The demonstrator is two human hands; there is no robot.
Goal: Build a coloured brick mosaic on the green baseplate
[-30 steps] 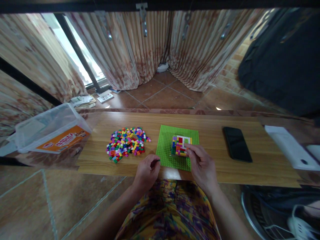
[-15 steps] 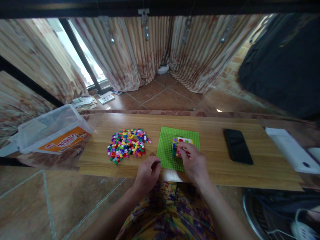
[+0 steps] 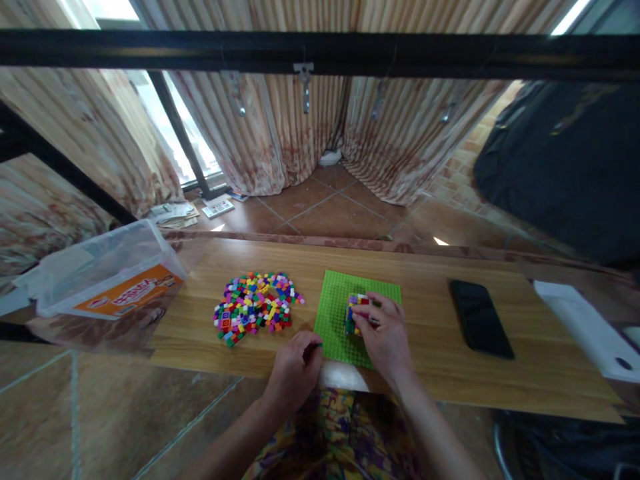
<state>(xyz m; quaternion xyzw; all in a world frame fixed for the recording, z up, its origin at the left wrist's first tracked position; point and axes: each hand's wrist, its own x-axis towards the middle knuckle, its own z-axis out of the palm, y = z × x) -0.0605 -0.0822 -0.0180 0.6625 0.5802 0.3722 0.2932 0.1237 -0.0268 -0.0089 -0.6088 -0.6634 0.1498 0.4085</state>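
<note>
A green studded baseplate (image 3: 333, 310) lies on the wooden table. On it stands a small multicoloured block of toy bricks (image 3: 351, 313), partly covered by my right hand (image 3: 386, 337). The thumb and fingers of that hand curl round the block's top and right side. At the plate's near left corner rests my left hand (image 3: 296, 363), its fingers pinched together. A small dark green piece, seemingly a brick, peeks out at its fingertips. Left of the plate, loose toy bricks (image 3: 257, 303) of many colours are spread in a heap.
To the right, a black phone (image 3: 481, 318) lies on the table (image 3: 430, 360), with a white flat object (image 3: 583, 330) beyond it. A clear plastic box (image 3: 107, 260) with an orange label stands at the left end. A dark bar (image 3: 320, 52) crosses the top of the view.
The whole scene has shifted lower as the head tilts up. My right fingers have moved from a pinch on top of the block to a wider hold reaching its far side. My left hand stays put.
</note>
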